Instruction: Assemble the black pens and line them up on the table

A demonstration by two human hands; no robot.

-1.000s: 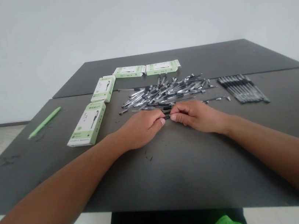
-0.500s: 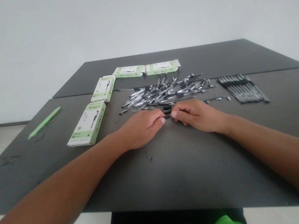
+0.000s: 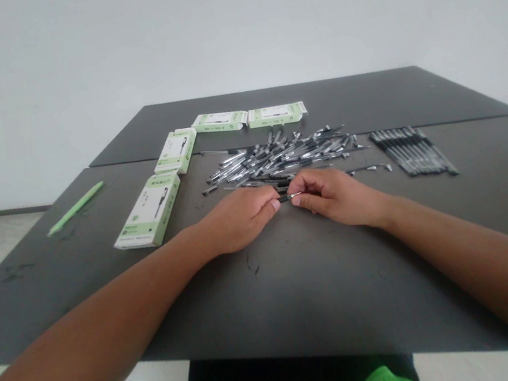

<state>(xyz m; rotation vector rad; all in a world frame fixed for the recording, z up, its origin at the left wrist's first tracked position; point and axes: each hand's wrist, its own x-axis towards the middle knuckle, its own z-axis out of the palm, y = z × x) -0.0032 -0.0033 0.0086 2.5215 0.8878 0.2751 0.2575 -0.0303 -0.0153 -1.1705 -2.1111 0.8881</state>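
Note:
A dark gel pen [image 3: 285, 198] bridges the gap between my two hands, low over the table in front of the pen pile. My left hand [image 3: 245, 218] is closed around its barrel, the thumb pressed along the side; most of the barrel is hidden in the palm. At the pen's pale, pointed tip, my right hand [image 3: 333, 197] has its thumb below and its index finger above, closed loosely about it. Just behind both hands lies a loose heap of clear and black pens [image 3: 273, 159].
On the right, several capped pens [image 3: 412, 151] lie side by side in a row. Green-and-white pen boxes [image 3: 148, 210] line the left and back of the heap. A large light-green pen [image 3: 75, 208] rests at far left. Small pen parts [image 3: 376, 167] lie right of my right hand.
My right thumb and index finger have loosened slightly, so the pen's tip now shows between them. My left hand and the surrounding things look unmoved.

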